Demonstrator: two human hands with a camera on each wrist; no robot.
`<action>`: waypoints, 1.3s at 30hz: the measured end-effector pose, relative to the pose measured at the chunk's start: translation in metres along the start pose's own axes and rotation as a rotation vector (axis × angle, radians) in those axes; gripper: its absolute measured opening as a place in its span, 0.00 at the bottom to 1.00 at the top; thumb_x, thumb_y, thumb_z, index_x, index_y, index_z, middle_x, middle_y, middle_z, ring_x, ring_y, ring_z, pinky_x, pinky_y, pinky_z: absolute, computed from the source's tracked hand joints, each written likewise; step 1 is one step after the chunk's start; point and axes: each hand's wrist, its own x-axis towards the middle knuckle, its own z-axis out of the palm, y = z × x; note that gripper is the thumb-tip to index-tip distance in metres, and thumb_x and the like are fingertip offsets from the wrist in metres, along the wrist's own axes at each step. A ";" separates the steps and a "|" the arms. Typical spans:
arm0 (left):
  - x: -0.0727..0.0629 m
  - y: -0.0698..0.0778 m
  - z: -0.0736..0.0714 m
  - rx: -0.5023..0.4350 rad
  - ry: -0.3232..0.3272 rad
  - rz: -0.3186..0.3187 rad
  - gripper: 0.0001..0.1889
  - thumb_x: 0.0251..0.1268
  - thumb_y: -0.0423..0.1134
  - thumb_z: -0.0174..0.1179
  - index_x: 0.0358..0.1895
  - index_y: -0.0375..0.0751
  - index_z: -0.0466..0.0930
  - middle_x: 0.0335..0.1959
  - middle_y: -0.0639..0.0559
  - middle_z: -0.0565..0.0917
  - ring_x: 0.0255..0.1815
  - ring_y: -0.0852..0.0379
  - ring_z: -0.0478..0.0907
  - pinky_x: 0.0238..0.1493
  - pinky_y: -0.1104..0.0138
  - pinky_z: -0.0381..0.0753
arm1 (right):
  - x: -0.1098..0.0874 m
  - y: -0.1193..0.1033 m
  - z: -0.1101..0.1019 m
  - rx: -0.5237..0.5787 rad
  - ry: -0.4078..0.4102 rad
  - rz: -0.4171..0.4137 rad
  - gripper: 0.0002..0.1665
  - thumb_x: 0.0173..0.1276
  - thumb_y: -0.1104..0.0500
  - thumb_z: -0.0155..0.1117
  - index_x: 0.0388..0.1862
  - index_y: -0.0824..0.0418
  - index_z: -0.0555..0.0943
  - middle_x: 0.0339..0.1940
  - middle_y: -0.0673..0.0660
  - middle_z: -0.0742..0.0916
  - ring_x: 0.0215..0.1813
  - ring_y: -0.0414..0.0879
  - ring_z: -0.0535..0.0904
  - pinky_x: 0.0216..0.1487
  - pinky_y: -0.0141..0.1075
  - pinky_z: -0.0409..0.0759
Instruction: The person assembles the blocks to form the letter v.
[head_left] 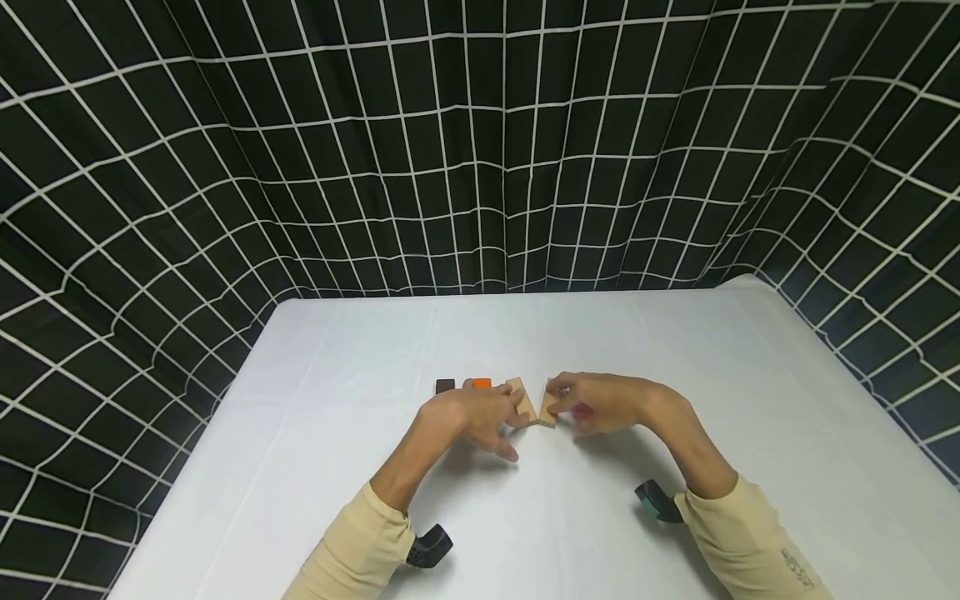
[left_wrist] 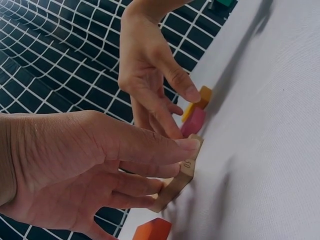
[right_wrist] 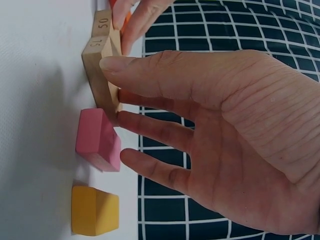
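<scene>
Two pale wooden blocks meet at their near ends in a V on the white table. My left hand (head_left: 480, 412) has its fingers on the left block (head_left: 527, 408), marked 50 in the right wrist view; its thumb sticks out apart from the wood in the head view. With thumb and fingers, my right hand (head_left: 609, 402) pinches the right block (right_wrist: 100, 65), which bears the number 75. Beside that hand lies a pink block (right_wrist: 95, 137), partly hidden in the head view. An orange block (left_wrist: 152, 230) lies just left of the left hand's fingers.
A yellow block (right_wrist: 92, 210) lies past the pink one, under the right hand. Farther left is a dark block (head_left: 445, 386). The white table (head_left: 360, 342) has a black, white-gridded curtain (head_left: 480, 167) behind it and on both sides.
</scene>
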 end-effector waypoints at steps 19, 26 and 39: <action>-0.002 0.003 0.000 -0.004 -0.028 -0.016 0.36 0.72 0.62 0.62 0.80 0.63 0.65 0.88 0.53 0.50 0.85 0.49 0.60 0.80 0.41 0.65 | 0.000 0.001 0.002 -0.008 0.001 0.003 0.24 0.67 0.63 0.73 0.62 0.55 0.86 0.72 0.65 0.79 0.52 0.45 0.79 0.56 0.41 0.79; -0.002 0.003 0.000 -0.042 -0.022 -0.030 0.36 0.71 0.62 0.64 0.80 0.63 0.66 0.88 0.53 0.51 0.84 0.48 0.62 0.81 0.43 0.65 | 0.000 0.001 0.000 0.006 0.024 0.029 0.28 0.67 0.64 0.73 0.67 0.57 0.82 0.70 0.61 0.81 0.65 0.56 0.80 0.68 0.53 0.80; 0.000 0.003 0.001 0.009 -0.025 0.001 0.37 0.71 0.62 0.63 0.81 0.59 0.65 0.88 0.51 0.50 0.85 0.48 0.61 0.79 0.42 0.68 | -0.016 0.015 -0.006 -0.010 0.163 0.112 0.29 0.64 0.66 0.74 0.66 0.59 0.83 0.61 0.60 0.86 0.58 0.55 0.83 0.60 0.51 0.85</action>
